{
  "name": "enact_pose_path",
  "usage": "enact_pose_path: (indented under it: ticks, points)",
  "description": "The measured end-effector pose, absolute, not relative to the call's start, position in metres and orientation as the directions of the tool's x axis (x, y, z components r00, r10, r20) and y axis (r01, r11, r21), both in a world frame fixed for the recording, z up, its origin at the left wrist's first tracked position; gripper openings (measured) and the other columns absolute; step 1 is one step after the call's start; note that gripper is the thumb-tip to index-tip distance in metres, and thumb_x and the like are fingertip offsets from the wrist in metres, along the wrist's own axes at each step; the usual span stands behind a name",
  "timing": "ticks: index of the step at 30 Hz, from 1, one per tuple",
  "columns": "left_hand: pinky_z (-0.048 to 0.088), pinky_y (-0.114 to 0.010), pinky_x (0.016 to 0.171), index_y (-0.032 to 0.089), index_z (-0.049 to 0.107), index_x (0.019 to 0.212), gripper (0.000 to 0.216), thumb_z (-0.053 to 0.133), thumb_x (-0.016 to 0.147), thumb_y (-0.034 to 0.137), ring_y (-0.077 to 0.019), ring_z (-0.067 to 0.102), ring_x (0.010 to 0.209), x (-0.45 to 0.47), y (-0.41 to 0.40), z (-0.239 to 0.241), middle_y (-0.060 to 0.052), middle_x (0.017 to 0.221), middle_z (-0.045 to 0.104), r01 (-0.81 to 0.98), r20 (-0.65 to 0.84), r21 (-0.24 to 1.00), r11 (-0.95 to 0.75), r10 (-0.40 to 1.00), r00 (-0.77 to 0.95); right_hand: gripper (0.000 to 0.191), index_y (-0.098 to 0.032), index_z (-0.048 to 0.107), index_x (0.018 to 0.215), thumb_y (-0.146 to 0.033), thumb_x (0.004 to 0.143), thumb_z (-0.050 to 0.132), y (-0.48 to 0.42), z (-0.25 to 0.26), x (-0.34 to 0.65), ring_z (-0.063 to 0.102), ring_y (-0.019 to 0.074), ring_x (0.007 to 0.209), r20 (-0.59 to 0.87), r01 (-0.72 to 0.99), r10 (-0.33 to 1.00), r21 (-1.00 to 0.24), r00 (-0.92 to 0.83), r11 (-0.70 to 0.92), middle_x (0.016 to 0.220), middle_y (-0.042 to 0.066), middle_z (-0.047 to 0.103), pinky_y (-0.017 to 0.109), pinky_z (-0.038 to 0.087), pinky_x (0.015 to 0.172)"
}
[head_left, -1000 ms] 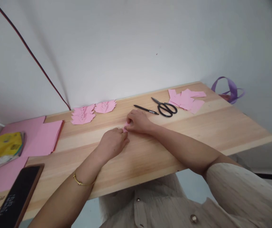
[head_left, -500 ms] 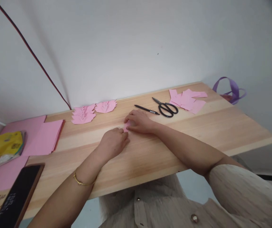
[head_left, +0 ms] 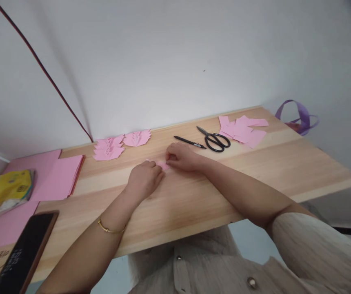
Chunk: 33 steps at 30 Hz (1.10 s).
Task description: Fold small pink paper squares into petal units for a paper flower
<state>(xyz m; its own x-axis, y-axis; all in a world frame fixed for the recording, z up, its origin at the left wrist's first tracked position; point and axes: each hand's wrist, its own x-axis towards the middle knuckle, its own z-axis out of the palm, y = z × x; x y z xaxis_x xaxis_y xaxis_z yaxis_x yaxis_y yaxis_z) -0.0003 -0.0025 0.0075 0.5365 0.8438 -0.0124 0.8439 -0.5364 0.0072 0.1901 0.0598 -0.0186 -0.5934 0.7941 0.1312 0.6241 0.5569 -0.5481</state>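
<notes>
A small piece of pink paper lies on the wooden table, mostly covered by my hands. My left hand is closed over its left part, fingers curled and pressed down. At the right end, my right hand pinches the paper's edge between thumb and fingers. Just beyond the right hand lies a black pen, with black-handled scissors to its right. Folded pink paper pieces with jagged edges rest near the wall, and another one sits beside them.
Pink paper scraps lie at the back right. On the left are pink paper sheets, a yellow plastic package and a phone. A purple strap hangs past the table's right end. A dark cable runs down the wall.
My right hand has shifted slightly right, its fingers drawing together at the paper's right end. My left hand has moved slightly left, and more of the pink paper shows between the hands.
</notes>
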Motion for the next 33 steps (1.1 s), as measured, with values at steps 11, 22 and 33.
enact_pose_path:
  ticks: [11,22,33]
  points:
    - [0.035,-0.021,0.052,0.015,0.066,0.090,0.033,0.060,0.075,0.044,-0.0102,0.049,0.056,-0.010,0.013,-0.006,-0.001,0.067,0.061,0.527,-0.005,0.848,-0.056,0.993,0.114,0.017,-0.017,0.053,0.081,-0.034,0.079,0.053,0.059,-0.016,0.189,0.050,0.0108,0.069,0.179,0.285,0.882,-0.902,-0.436,0.324,0.077,0.000,0.056,0.024,0.039,0.064]
    - [0.027,-0.018,0.045,0.014,0.060,0.072,0.021,0.065,0.072,0.034,-0.0049,0.040,0.047,-0.007,0.012,-0.009,0.004,0.055,0.051,0.269,-0.076,0.962,0.041,0.990,0.121,0.020,-0.018,0.054,0.091,-0.033,0.079,0.055,0.055,-0.020,0.184,0.052,0.0112,0.073,0.189,0.168,0.817,-0.930,-0.545,0.327,0.081,0.000,0.057,0.025,0.042,0.068]
    - [0.040,-0.020,0.060,0.015,0.062,0.073,0.021,0.065,0.074,0.036,-0.0087,0.052,0.060,-0.008,0.014,-0.015,0.000,0.064,0.060,0.088,-0.020,0.996,0.009,0.992,0.125,0.021,-0.015,0.061,0.091,-0.031,0.079,0.054,0.036,-0.007,0.177,0.055,0.0121,0.069,0.035,0.264,0.819,-0.938,-0.573,0.224,0.079,0.002,0.062,0.023,0.040,0.060]
